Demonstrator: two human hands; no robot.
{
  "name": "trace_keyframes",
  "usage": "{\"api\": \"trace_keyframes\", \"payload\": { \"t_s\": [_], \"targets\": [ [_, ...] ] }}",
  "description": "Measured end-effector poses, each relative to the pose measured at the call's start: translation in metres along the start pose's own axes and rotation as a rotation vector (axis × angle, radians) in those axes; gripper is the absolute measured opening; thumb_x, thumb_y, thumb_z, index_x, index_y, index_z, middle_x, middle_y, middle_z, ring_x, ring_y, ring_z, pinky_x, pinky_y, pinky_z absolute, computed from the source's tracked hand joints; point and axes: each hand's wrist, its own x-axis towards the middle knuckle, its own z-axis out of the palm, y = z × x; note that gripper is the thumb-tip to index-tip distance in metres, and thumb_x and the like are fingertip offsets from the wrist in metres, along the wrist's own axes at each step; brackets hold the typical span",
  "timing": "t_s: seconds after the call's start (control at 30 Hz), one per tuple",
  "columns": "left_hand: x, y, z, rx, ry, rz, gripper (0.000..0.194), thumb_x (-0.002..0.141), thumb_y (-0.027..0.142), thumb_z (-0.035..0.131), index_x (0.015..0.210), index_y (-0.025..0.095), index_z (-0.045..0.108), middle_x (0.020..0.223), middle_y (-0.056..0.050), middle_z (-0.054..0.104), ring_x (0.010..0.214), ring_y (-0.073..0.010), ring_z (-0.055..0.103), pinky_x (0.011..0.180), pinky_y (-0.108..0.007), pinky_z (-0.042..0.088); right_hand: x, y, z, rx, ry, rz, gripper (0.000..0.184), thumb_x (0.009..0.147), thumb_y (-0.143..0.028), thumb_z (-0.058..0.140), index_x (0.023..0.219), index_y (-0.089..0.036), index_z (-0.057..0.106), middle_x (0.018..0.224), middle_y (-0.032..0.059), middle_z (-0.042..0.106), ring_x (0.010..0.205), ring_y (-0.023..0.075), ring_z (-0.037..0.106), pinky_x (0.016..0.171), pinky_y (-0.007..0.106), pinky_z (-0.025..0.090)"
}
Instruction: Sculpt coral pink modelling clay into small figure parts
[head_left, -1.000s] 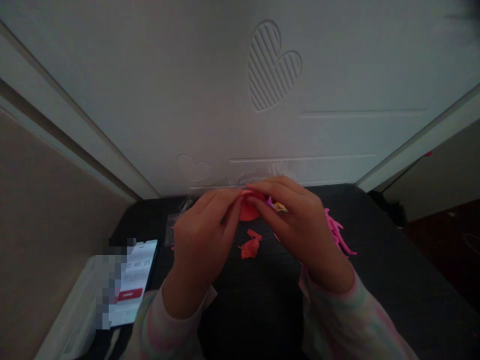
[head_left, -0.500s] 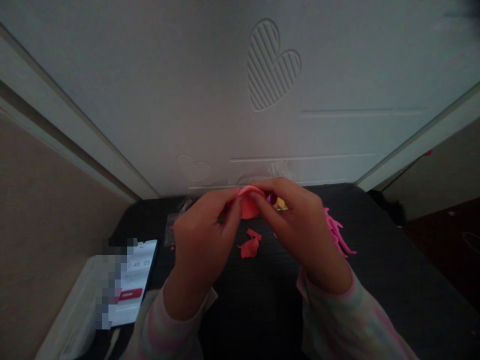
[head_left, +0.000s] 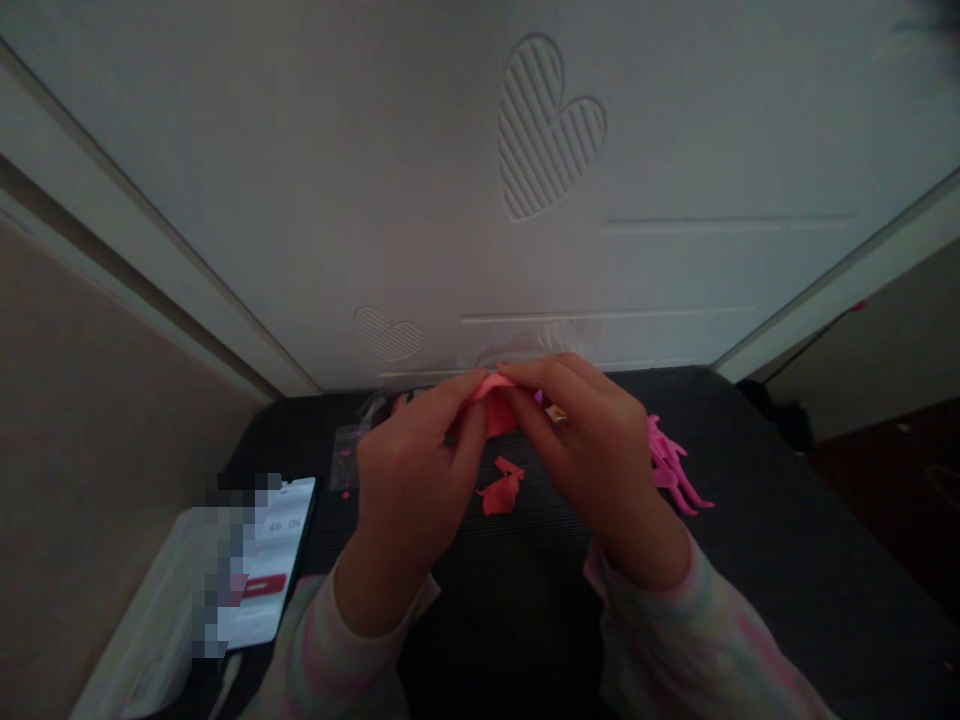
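Observation:
My left hand [head_left: 409, 470] and my right hand [head_left: 592, 450] meet above a dark ribbed surface [head_left: 750, 540]. Both pinch a small red piece of paper [head_left: 499, 410] between thumbs and fingertips, and its top edge curls over. Small purple and yellow bits [head_left: 551, 410] show just behind my right fingers; I cannot make out what they are. Red paper scraps [head_left: 501, 490] lie on the surface right below the hands.
Pink paper cuttings [head_left: 671, 470] lie to the right of my right hand. A lit phone [head_left: 274, 570] rests at the left edge on a pale box. Clear plastic wrap [head_left: 352, 435] lies at the back left. A white panel with embossed hearts [head_left: 547, 130] stands behind.
My hands have drawn slightly closer together, and the red paper is now more folded and more hidden between the fingers.

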Motion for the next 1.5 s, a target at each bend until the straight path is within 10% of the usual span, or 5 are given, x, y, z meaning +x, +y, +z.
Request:
{"api": "trace_keyframes", "payload": {
  "t_s": [1.5],
  "targets": [
    [0.0007,-0.0008,0.0025,-0.176,-0.072,-0.133,0.004,0.075,0.021,0.059,0.076,0.019,0.062,0.066,0.004,0.068,0.058,-0.0097,0.064,0.055,-0.021,0.046,0.0021,0.0016,-0.0032,0.079,0.001,-0.015,0.01,0.079,-0.012,0.055,0.083,-0.018,0.062,0.081,0.0023,0.064,0.078,0.0134,0.058,0.071,0.026,0.046]
  ]
}}
